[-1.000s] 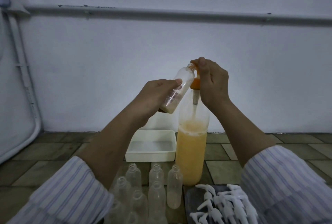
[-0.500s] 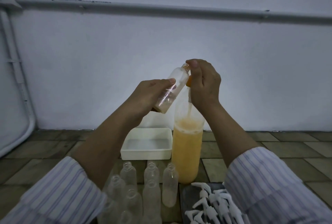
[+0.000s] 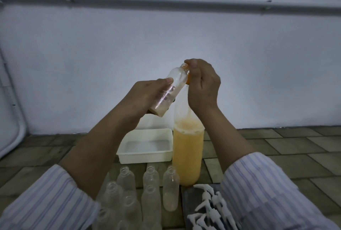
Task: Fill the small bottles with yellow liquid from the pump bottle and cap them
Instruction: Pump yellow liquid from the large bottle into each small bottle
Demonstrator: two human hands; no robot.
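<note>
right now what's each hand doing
Left hand: grips the tilted small bottle.
Right hand: curled on the orange pump head at that bottle's mouth.

A plain pale wall (image 3: 110, 60) fills most of the view, bluish-white and bare. A grey pipe (image 3: 166, 3) runs level across it near the top, from the left edge to the right, with a few small brackets or chips along it. At the far left a white curved tube (image 3: 17, 119) comes down the wall and bends toward the floor. The floor (image 3: 287, 143) is laid with dull brownish-green tiles set in staggered rows, with pale joints. The light is dim, with a brighter patch on the wall at the middle.
</note>
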